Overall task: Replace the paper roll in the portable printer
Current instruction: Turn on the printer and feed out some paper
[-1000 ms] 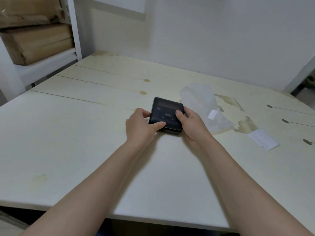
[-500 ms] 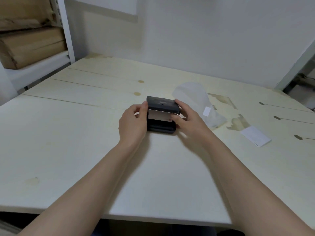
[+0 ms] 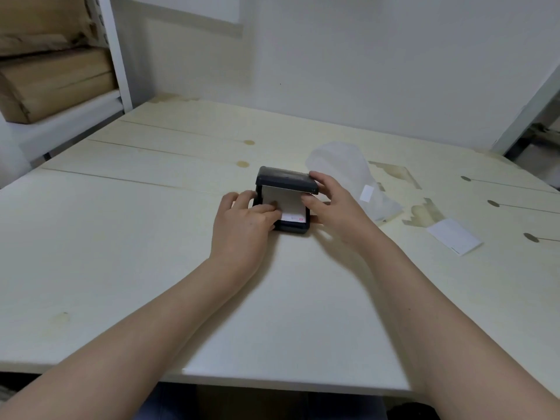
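A small black portable printer [image 3: 293, 227] sits on the pale wooden table [image 3: 151, 253] with its lid [image 3: 286, 180] raised. Inside shows the white paper roll [image 3: 289, 204], with a red-marked edge near the front. My left hand [image 3: 242, 225] rests on the printer's left side, its fingers reaching onto the paper. My right hand [image 3: 333, 204] grips the lid's right end, thumb under it and fingers on top.
A crumpled clear plastic bag [image 3: 351, 174] with a white sticker lies just right of the printer. A loose white paper slip [image 3: 453, 240] lies further right. Brown cardboard boxes [image 3: 54, 83] fill a white shelf at the far left. A wall stands behind the table.
The printer's lid went from shut to wide open, exposing the paper roll. My left fingers moved from the casing's side onto the paper inside.
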Action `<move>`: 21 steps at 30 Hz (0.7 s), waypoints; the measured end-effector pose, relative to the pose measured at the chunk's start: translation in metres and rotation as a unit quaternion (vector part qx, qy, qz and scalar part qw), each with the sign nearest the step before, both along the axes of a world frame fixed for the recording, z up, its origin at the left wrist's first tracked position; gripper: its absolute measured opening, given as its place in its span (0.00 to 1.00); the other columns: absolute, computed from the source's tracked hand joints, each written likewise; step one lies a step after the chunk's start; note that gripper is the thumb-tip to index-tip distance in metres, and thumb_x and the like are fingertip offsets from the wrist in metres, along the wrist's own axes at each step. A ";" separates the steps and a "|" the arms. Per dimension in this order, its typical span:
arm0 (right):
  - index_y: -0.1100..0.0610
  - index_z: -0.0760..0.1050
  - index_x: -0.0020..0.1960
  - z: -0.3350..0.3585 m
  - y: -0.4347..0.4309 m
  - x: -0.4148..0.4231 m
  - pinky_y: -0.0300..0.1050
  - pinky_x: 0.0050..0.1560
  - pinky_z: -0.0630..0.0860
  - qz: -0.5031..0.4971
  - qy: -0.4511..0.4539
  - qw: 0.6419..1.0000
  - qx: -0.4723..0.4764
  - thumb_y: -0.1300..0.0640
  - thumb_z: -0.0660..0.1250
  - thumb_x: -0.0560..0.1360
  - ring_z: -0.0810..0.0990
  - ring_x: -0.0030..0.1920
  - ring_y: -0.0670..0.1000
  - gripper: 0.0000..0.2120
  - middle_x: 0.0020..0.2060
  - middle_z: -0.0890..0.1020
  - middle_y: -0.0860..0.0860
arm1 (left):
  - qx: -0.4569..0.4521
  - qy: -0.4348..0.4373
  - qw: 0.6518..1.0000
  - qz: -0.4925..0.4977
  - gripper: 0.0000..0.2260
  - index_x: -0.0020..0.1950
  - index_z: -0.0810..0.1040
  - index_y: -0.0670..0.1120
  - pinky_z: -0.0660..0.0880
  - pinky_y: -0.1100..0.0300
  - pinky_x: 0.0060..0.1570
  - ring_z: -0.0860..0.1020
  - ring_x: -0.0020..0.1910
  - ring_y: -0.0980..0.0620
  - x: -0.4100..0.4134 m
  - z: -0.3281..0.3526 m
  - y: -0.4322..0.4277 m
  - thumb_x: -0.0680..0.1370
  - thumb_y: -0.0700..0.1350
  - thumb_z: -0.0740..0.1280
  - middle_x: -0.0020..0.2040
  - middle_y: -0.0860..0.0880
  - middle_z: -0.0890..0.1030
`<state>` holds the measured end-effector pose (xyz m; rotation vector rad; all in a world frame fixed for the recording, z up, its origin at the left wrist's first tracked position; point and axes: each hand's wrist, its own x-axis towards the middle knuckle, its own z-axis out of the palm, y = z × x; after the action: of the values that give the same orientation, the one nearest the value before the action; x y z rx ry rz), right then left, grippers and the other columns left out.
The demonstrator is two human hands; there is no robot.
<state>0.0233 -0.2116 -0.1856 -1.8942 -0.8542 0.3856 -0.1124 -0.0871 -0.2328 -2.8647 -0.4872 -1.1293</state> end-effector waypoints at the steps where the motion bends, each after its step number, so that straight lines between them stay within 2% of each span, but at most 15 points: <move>1: 0.45 0.66 0.73 0.000 -0.002 -0.001 0.46 0.62 0.77 0.010 -0.001 1.000 -0.007 0.56 0.68 0.78 0.80 0.57 0.42 0.25 0.64 0.73 0.40 | 0.010 -0.002 1.000 -0.002 0.08 0.40 0.85 0.49 0.63 0.56 0.50 0.81 0.45 0.43 0.000 -0.001 0.001 0.68 0.36 0.75 0.39 0.55 0.86; 3: 0.43 0.63 0.73 0.000 -0.007 -0.004 0.32 0.54 0.76 0.048 0.005 0.998 -0.031 0.59 0.69 0.77 0.80 0.52 0.35 0.29 0.60 0.72 0.32 | 0.024 -0.007 1.000 -0.007 0.08 0.38 0.86 0.49 0.62 0.56 0.46 0.79 0.38 0.44 -0.002 -0.002 0.002 0.67 0.36 0.72 0.36 0.55 0.86; 4: 0.44 0.61 0.75 -0.001 -0.009 -0.005 0.30 0.52 0.74 0.064 0.011 0.997 -0.042 0.59 0.70 0.77 0.79 0.54 0.34 0.31 0.59 0.70 0.30 | 0.030 -0.008 0.999 -0.007 0.09 0.38 0.86 0.49 0.61 0.56 0.44 0.77 0.35 0.45 -0.003 -0.001 0.001 0.67 0.36 0.71 0.34 0.55 0.85; 6: 0.46 0.60 0.77 -0.002 -0.012 -0.007 0.34 0.57 0.73 0.069 0.016 0.997 -0.045 0.57 0.70 0.77 0.78 0.60 0.40 0.32 0.61 0.71 0.31 | 0.052 0.003 0.999 0.003 0.10 0.36 0.85 0.49 0.59 0.56 0.40 0.74 0.30 0.46 -0.005 0.001 -0.001 0.65 0.35 0.70 0.30 0.54 0.82; 8: 0.47 0.63 0.76 -0.001 -0.010 -0.010 0.40 0.62 0.73 0.043 0.006 0.999 -0.029 0.54 0.68 0.78 0.79 0.62 0.43 0.29 0.66 0.73 0.38 | 0.082 0.014 0.996 0.021 0.12 0.34 0.83 0.48 0.55 0.55 0.38 0.71 0.29 0.46 -0.006 0.003 -0.005 0.63 0.31 0.69 0.26 0.53 0.79; 11: 0.48 0.66 0.75 0.002 -0.005 -0.010 0.48 0.65 0.75 0.004 -0.020 1.000 -0.007 0.51 0.66 0.79 0.80 0.61 0.47 0.25 0.69 0.74 0.43 | 0.120 0.016 0.992 0.025 0.12 0.35 0.80 0.47 0.55 0.55 0.38 0.72 0.33 0.46 -0.004 0.005 -0.005 0.64 0.30 0.69 0.27 0.51 0.74; 13: 0.47 0.64 0.76 0.003 -0.005 -0.008 0.45 0.65 0.74 0.028 -0.025 0.999 -0.026 0.51 0.68 0.78 0.78 0.64 0.46 0.28 0.71 0.72 0.43 | 0.132 -0.001 0.991 0.012 0.09 0.37 0.80 0.46 0.59 0.55 0.40 0.72 0.36 0.45 -0.001 0.002 -0.002 0.65 0.31 0.70 0.31 0.49 0.73; 15: 0.46 0.63 0.76 0.001 -0.006 -0.006 0.42 0.65 0.72 0.058 -0.047 0.996 -0.057 0.55 0.71 0.76 0.75 0.67 0.46 0.32 0.73 0.69 0.44 | 0.131 -0.011 0.991 0.003 0.07 0.37 0.81 0.45 0.61 0.55 0.42 0.69 0.40 0.46 0.002 -0.004 -0.001 0.67 0.33 0.70 0.34 0.48 0.73; 17: 0.47 0.66 0.75 -0.003 -0.006 -0.005 0.42 0.65 0.72 0.038 -0.070 0.996 -0.048 0.58 0.71 0.76 0.76 0.66 0.48 0.30 0.73 0.69 0.46 | 0.115 -0.031 0.993 -0.002 0.08 0.37 0.82 0.46 0.61 0.55 0.42 0.65 0.41 0.46 0.004 -0.008 0.000 0.69 0.35 0.67 0.35 0.47 0.73; 19: 0.47 0.69 0.73 -0.003 -0.001 -0.004 0.45 0.64 0.75 -0.002 -0.081 0.996 -0.024 0.55 0.68 0.78 0.79 0.62 0.48 0.25 0.70 0.73 0.47 | 0.090 -0.052 0.994 -0.011 0.09 0.38 0.83 0.47 0.60 0.54 0.42 0.64 0.41 0.47 0.004 -0.007 0.002 0.69 0.35 0.67 0.35 0.47 0.73; 21: 0.47 0.70 0.73 0.001 0.006 -0.002 0.49 0.64 0.75 -0.031 -0.095 0.995 -0.015 0.51 0.67 0.78 0.79 0.60 0.48 0.23 0.68 0.75 0.47 | 0.082 -0.057 0.995 -0.017 0.08 0.38 0.83 0.46 0.60 0.54 0.42 0.66 0.42 0.46 0.004 -0.006 0.004 0.68 0.35 0.69 0.37 0.46 0.75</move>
<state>0.0213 -0.2060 -0.1842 -2.0037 -0.9155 0.1831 -0.1081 -0.0833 -0.2392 -2.6892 -0.3328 -1.2801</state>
